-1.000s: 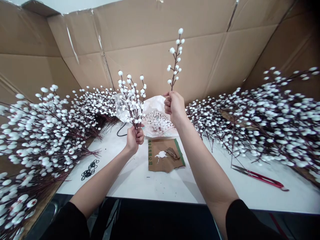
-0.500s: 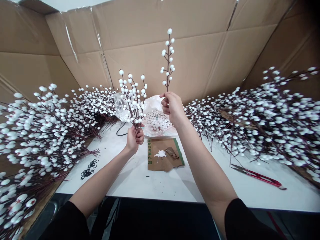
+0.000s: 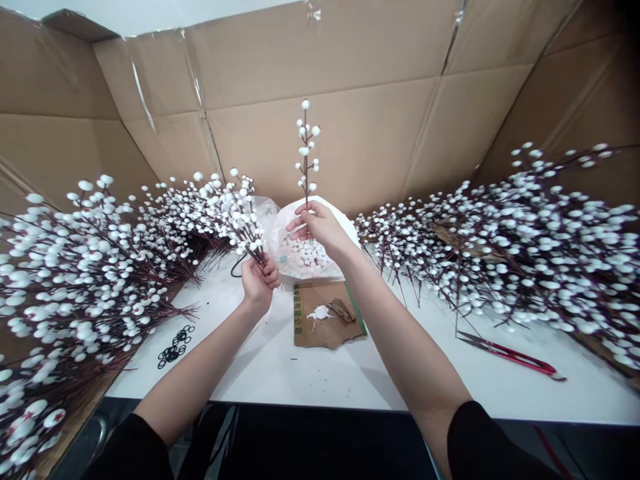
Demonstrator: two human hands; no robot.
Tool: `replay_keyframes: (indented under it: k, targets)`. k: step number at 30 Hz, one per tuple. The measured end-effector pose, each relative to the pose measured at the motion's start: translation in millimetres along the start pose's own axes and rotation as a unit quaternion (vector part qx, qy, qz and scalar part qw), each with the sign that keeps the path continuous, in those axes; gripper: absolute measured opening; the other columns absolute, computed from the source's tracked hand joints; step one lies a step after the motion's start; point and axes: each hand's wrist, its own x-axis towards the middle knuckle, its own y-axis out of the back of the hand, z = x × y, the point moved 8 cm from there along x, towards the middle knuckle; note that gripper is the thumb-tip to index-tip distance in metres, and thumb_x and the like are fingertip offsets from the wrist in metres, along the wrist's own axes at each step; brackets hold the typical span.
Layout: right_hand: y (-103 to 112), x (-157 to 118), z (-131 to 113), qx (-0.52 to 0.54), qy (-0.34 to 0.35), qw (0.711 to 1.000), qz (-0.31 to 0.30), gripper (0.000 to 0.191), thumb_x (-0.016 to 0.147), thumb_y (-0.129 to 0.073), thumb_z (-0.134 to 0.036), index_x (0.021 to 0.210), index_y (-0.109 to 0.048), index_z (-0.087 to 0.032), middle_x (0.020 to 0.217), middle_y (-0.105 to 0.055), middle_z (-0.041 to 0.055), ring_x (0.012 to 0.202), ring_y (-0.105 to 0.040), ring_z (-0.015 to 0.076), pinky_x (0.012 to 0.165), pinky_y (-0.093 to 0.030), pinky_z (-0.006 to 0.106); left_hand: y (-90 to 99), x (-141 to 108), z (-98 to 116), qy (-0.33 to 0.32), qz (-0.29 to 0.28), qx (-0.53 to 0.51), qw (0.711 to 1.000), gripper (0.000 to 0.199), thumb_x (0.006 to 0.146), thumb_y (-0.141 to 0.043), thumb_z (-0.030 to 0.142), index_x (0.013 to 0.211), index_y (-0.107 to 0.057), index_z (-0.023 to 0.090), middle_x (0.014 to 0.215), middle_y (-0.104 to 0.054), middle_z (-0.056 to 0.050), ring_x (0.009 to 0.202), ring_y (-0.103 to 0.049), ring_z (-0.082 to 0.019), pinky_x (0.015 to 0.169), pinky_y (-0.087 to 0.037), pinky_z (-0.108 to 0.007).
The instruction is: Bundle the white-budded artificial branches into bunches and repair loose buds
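My left hand [image 3: 259, 283] is closed round the stems of a small bunch of white berry branches [image 3: 240, 217], which leans to the left. In my right hand [image 3: 320, 227] a single white berry branch [image 3: 305, 157] stands upright, pinched near its lower end with the other fingers loosely spread. Behind and below that hand lies a clear plastic bag [image 3: 295, 267] of loose white berries. In front of the bag is a torn cardboard piece [image 3: 320, 333] carrying a white blob of paste [image 3: 320, 312] and a brown scrap [image 3: 343, 309].
Large heaps of berry branches line the left side [image 3: 100, 267] and the right side [image 3: 525, 247]. Several black rubber rings [image 3: 175, 347] lie at the left of the white table [image 3: 350, 383]. Red-handled snips [image 3: 520, 358] rest at the right. Cardboard walls [image 3: 350, 113] enclose the back.
My right hand has come down and left with the single branch, its fingers loosening a little. My left hand has shifted slightly left and the bunch has tipped left.
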Motion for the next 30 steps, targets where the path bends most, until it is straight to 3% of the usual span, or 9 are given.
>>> replay_keyframes:
  k: [8,15,20,26,30]
  targets:
    - [-15,-1,4,-0.044,0.071,0.996,-0.026,0.010,0.082,-0.045,-0.012,0.085,-0.048,-0.020,0.069,-0.069,-0.0037,0.043,-0.043,0.0045,0.044,-0.034,0.014,8.3,3,7,-0.040,0.035,-0.036,0.998,0.021,0.086,-0.029,0.029,0.073,-0.043,0.020,0.055,-0.029,0.007,0.038,-0.025,-0.008,0.038,-0.020,-0.019]
    - [-71,-16,49,-0.109,0.060,0.986,-0.115,0.009,0.079,-0.054,-0.013,0.073,-0.056,-0.018,0.065,-0.067,-0.0014,0.050,-0.062,0.0107,0.047,-0.049,0.020,19.3,3,15,-0.084,0.100,-0.035,0.991,0.023,0.088,-0.030,0.028,0.073,-0.044,0.020,0.052,-0.032,0.007,0.036,-0.027,-0.008,0.038,-0.023,-0.019]
    - [-82,-27,56,-0.209,0.103,0.970,-0.077,0.004,0.082,-0.058,-0.019,0.082,-0.061,-0.019,0.068,-0.068,-0.0011,0.056,-0.064,0.0123,0.055,-0.050,0.022,29.6,8,19,-0.106,0.146,-0.026,0.983,0.022,0.086,-0.036,0.029,0.071,-0.049,0.019,0.051,-0.039,0.006,0.036,-0.033,-0.008,0.038,-0.025,-0.019]
    - [-88,-43,47,-0.396,0.171,0.902,-0.025,0.010,0.087,-0.055,-0.024,0.086,-0.065,-0.020,0.084,-0.069,0.0025,0.080,-0.063,0.0183,0.065,-0.045,0.027,35.4,10,14,-0.122,0.172,-0.046,0.976,0.015,0.077,-0.044,0.024,0.069,-0.055,0.017,0.062,-0.057,0.001,0.060,-0.055,-0.011,0.058,-0.044,-0.019]
    - [-104,-55,49,-0.510,0.210,0.833,-0.041,0.027,0.092,-0.038,-0.011,0.100,-0.064,-0.013,0.097,-0.068,0.0119,0.093,-0.060,0.0239,0.070,-0.045,0.033,36.8,10,6,-0.068,0.161,-0.045,0.984,0.013,0.075,-0.045,0.024,0.072,-0.056,0.017,0.060,-0.056,0.001,0.058,-0.055,-0.012,0.054,-0.045,-0.020]
